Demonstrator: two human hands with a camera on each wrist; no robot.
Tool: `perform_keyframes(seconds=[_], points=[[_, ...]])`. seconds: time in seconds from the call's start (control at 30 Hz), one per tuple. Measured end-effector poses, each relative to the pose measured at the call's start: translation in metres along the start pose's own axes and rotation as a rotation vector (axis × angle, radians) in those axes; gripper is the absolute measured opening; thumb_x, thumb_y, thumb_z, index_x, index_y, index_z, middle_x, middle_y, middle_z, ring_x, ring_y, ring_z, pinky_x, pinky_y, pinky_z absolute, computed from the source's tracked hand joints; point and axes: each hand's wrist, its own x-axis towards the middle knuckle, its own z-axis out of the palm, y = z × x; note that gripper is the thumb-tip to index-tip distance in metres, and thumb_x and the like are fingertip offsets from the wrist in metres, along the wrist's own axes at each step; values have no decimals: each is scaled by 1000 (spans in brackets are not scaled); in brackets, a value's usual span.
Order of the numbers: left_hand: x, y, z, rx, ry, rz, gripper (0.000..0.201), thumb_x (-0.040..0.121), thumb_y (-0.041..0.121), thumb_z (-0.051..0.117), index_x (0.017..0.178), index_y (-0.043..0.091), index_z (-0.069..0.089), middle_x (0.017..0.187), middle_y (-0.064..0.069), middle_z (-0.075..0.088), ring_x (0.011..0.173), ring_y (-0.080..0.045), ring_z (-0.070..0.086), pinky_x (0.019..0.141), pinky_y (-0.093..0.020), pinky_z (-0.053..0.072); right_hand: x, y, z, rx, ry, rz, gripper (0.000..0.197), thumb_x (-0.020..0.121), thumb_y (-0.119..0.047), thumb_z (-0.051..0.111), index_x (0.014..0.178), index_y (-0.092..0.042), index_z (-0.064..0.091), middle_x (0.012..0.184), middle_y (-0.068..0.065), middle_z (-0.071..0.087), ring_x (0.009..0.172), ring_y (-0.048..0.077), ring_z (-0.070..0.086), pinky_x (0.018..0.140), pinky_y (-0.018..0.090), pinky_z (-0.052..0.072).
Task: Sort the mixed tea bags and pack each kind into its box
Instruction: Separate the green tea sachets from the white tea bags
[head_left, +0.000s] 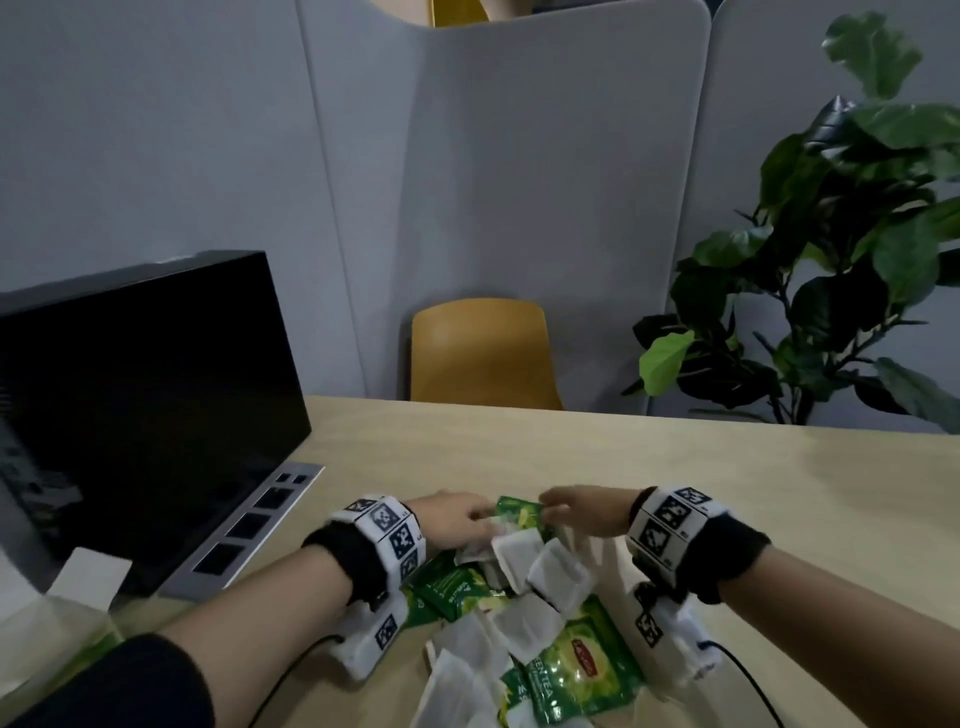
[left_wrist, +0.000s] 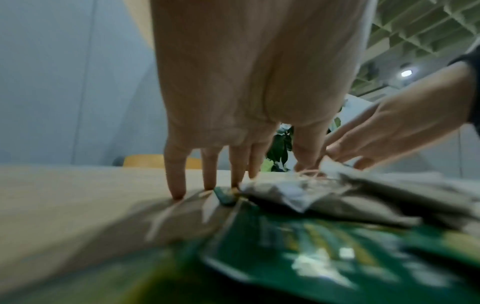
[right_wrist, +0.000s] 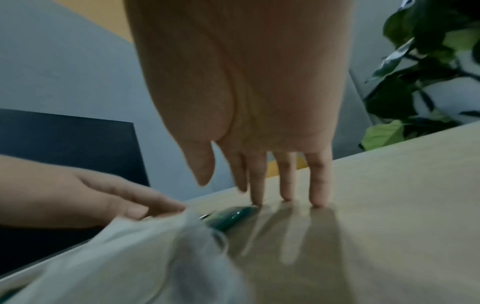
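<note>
Nearest, a heap of tea bags (head_left: 524, 618) lies on the counter (head_left: 779, 499): white paper ones mixed with green packets (head_left: 582, 670), too overlapped to count exactly. At its far edge the left hand (head_left: 457, 519) and right hand (head_left: 576, 512) flank one green packet (head_left: 519, 514). The wrist views show what the head view blurs: both hands are spread, fingers straight, fingertips (left_wrist: 178, 195) pressing the counter and that packet's edge (right_wrist: 231, 216), gripping nothing. Beyond stand one dark monitor (head_left: 145, 374), one yellow chair (head_left: 483, 353) and one leafy plant (head_left: 841, 260).
</note>
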Motion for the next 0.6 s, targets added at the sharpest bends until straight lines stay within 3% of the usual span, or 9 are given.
perform_keyframes(seconds=[0.07,0.13,0.23,0.3,0.37,0.47,0.53,0.6], points=[[-9,1,-4,-157,-20,73,47,96,32,46,139,14,41,143,-5,44,127,-16,43,100,-20,31,-5,-4,4,66,-79,-122,40,100,-25,35,138,-14,42,143,7,44,127,22,44,100,26,37],[-24,-4,-16,-289,45,103,45,96,28,47,140,18,40,144,0,44,122,-7,43,97,-18,31,-19,1,-1,257,-22,-161,35,100,-23,36,133,-20,48,138,-1,48,120,14,47,92,22,43],[-49,-26,-21,-295,92,12,60,89,45,53,142,30,30,146,4,36,119,-10,42,87,-25,41,-47,25,-9,483,79,20,30,99,-28,37,127,-24,48,132,0,46,106,22,54,80,36,52],[-64,-41,-11,-129,-29,-160,82,76,61,60,143,34,22,146,0,28,125,-20,40,83,-29,48,-65,40,-6,502,-44,145,31,98,-33,39,128,-24,43,131,6,45,91,26,63,68,39,58],[-69,-42,8,29,-101,-215,89,70,60,68,142,32,22,143,-2,25,125,-22,40,94,-34,45,-74,41,6,450,-139,187,33,98,-32,40,129,-21,42,122,9,50,84,23,64,62,39,59],[-63,-26,28,-38,-39,-135,77,76,38,73,139,28,30,134,-3,29,119,-21,45,104,-35,40,-72,24,25,465,-139,125,31,99,-25,38,127,-14,47,108,5,53,83,20,61,63,38,58],[-60,-15,26,-90,7,-112,66,81,35,69,137,28,35,133,-3,34,116,-19,47,97,-32,45,-66,11,28,438,-84,67,30,99,-22,37,126,-12,46,102,2,53,72,16,61,62,37,58],[-65,-8,17,-83,156,-71,52,83,40,64,129,28,42,127,0,39,105,-13,49,87,-26,47,-62,6,21,275,117,5,33,98,-25,40,128,-12,42,110,5,50,73,15,58,61,31,56]])
